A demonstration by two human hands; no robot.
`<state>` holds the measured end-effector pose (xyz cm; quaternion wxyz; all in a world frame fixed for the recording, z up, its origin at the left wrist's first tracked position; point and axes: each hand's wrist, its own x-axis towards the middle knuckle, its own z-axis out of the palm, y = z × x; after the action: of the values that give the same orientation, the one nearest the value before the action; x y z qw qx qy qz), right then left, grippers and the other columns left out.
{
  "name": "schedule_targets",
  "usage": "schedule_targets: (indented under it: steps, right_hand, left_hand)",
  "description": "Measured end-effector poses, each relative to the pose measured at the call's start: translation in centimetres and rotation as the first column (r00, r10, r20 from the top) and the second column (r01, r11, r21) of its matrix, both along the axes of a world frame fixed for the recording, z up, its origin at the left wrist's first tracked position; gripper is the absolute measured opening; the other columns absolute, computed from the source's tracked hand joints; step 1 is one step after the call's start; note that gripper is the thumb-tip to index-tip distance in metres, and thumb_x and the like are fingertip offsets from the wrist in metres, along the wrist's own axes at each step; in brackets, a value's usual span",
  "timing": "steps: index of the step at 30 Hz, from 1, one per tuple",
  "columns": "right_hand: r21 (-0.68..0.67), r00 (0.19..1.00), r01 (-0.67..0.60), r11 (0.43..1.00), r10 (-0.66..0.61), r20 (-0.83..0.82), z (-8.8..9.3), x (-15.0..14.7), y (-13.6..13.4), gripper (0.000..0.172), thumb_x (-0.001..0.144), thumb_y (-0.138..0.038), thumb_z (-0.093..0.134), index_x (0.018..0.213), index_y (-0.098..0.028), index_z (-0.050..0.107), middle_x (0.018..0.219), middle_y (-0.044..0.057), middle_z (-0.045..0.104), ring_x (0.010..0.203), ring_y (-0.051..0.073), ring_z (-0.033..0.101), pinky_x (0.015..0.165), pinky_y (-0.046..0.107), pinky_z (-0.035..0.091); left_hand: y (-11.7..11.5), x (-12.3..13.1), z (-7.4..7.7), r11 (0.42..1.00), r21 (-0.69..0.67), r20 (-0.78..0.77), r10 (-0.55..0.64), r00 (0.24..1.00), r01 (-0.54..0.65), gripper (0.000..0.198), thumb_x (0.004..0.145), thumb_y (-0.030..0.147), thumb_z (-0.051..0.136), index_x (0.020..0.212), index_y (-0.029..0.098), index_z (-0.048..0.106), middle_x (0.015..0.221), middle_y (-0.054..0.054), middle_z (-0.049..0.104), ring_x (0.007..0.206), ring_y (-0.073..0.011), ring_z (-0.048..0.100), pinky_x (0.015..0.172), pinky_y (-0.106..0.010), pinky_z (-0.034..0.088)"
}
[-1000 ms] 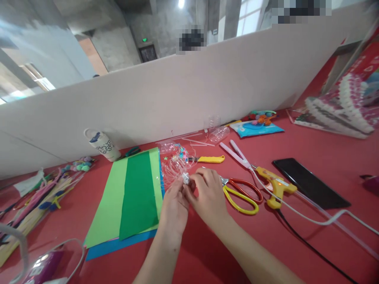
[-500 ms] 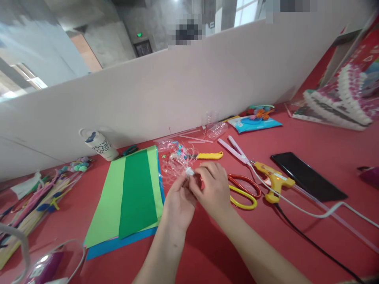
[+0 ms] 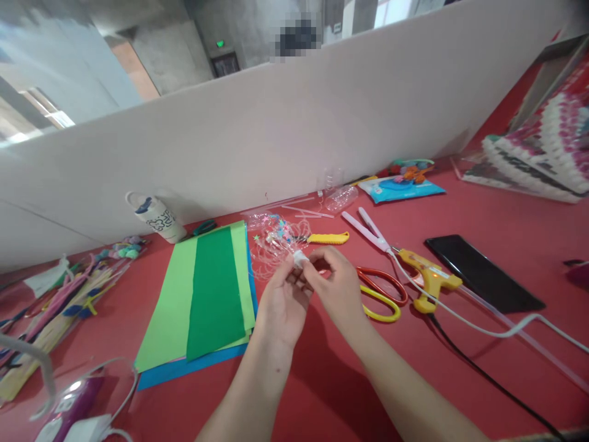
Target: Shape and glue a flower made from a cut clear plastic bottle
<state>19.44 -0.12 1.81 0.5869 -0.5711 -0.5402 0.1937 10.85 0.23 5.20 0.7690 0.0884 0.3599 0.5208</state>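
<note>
Fingertips of the left hand (image 3: 283, 302) and right hand (image 3: 339, 281) clamp the white piece (image 3: 300, 259) above the table (image 3: 324, 380), short of its far edge at the partition (image 3: 257, 135). Moving room lies between paper stack (image 3: 216, 288) and scissors (image 3: 383, 318).

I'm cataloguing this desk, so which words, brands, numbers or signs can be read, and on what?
None can be read with certainty.
White cup: dark, lettering-like marks, too blurred.
Blue packet: print too small.
Green lit sign: too small.
Glue gun: pale label, too small.
</note>
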Motion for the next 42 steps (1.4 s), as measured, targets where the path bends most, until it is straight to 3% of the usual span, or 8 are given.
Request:
schedule_targets:
  steps: [5, 11, 15, 20, 27, 33, 42]
  right_hand:
    - [0.303, 0.931, 0.068, 0.95, -0.169, 0.324, -0.2, -0.3, -0.6, 0.003, 0.081, -0.017, 0.053, 0.081, -0.019, 0.055, 0.083, 0.006, 0.058, 0.08, 0.02, 0.053, 0.071, 0.033, 0.045]
    - [0.396, 0.881, 0.023, 0.918, -0.206, 0.427, 0.1, 0.2, -1.0, 0.005, 0.082, -0.017, 0.055, 0.087, -0.019, 0.055, 0.088, 0.008, 0.058, 0.083, 0.021, 0.051, 0.072, 0.035, 0.046]
    - [0.405, 0.856, -0.006, 0.914, -0.205, 0.475, 0.5, 0.3, -1.1, 0.007, 0.081, -0.016, 0.056, 0.087, -0.019, 0.056, 0.088, 0.008, 0.058, 0.082, 0.021, 0.05, 0.071, 0.036, 0.046]
    - [0.391, 0.882, -0.069, 0.918, -0.127, 0.455, 0.6, 0.3, -1.2, 0.011, 0.082, -0.013, 0.054, 0.091, -0.02, 0.054, 0.093, 0.007, 0.058, 0.086, 0.021, 0.052, 0.075, 0.035, 0.048]
    - [0.291, 0.894, -0.112, 0.95, -0.032, 0.448, 0.5, 0.5, -1.2, 0.013, 0.083, -0.012, 0.05, 0.093, -0.019, 0.055, 0.096, 0.008, 0.059, 0.083, 0.019, 0.058, 0.072, 0.032, 0.049]
    - [0.279, 0.875, -0.124, 0.952, -0.028, 0.483, 0.5, 0.2, -1.1, 0.015, 0.085, -0.01, 0.047, 0.095, -0.018, 0.054, 0.093, 0.009, 0.059, 0.087, 0.021, 0.057, 0.074, 0.034, 0.049]
    - [0.386, 0.842, -0.131, 0.913, -0.103, 0.53, 0.4, 0.0, -1.0, 0.02, 0.083, -0.005, 0.046, 0.097, -0.018, 0.052, 0.093, 0.009, 0.059, 0.087, 0.021, 0.056, 0.075, 0.035, 0.048]
  left_hand:
    - [-0.1, -0.1, 0.2, 0.999, -0.034, 0.041, -0.017, 0.999, 0.018, 0.022, 0.089, 0.018, 0.049, 0.074, 0.011, 0.063, 0.063, 0.0, 0.063, 0.058, -0.0069, 0.06, 0.058, -0.016, 0.046]
    - [-0.5, -0.5, 0.1, 0.998, -0.046, 0.026, -0.049, 0.998, 0.05, 0.022, 0.089, 0.02, 0.05, 0.075, 0.011, 0.063, 0.063, -0.001, 0.064, 0.056, -0.008, 0.062, 0.055, -0.016, 0.048]
    - [-0.9, -0.7, 0.1, 0.997, -0.034, 0.026, -0.066, 0.997, 0.067, 0.024, 0.091, 0.021, 0.047, 0.076, 0.011, 0.063, 0.065, -0.002, 0.066, 0.057, -0.0084, 0.063, 0.056, -0.016, 0.05]
    - [-1.1, -0.6, 0.6, 0.999, -0.028, 0.024, -0.037, 0.999, 0.037, 0.026, 0.092, 0.021, 0.045, 0.077, 0.01, 0.064, 0.066, -0.002, 0.066, 0.06, -0.0083, 0.064, 0.057, -0.016, 0.05]
    - [-1.0, -0.6, 0.5, 0.999, 0.0, 0.02, -0.05, 0.999, 0.05, 0.026, 0.091, 0.014, 0.044, 0.075, 0.009, 0.064, 0.066, -0.003, 0.066, 0.06, -0.0079, 0.063, 0.057, -0.015, 0.05]
    - [-1.0, -0.5, 0.1, 0.995, -0.078, -0.001, 0.066, 0.998, -0.066, 0.026, 0.091, 0.015, 0.045, 0.071, 0.011, 0.061, 0.063, -0.001, 0.062, 0.057, -0.0072, 0.061, 0.056, -0.015, 0.048]
    - [-1.8, -0.6, -0.8, 0.991, -0.09, -0.012, 0.097, 0.995, -0.098, 0.025, 0.09, 0.014, 0.045, 0.071, 0.012, 0.062, 0.064, -0.002, 0.065, 0.057, -0.007, 0.062, 0.054, -0.015, 0.048]
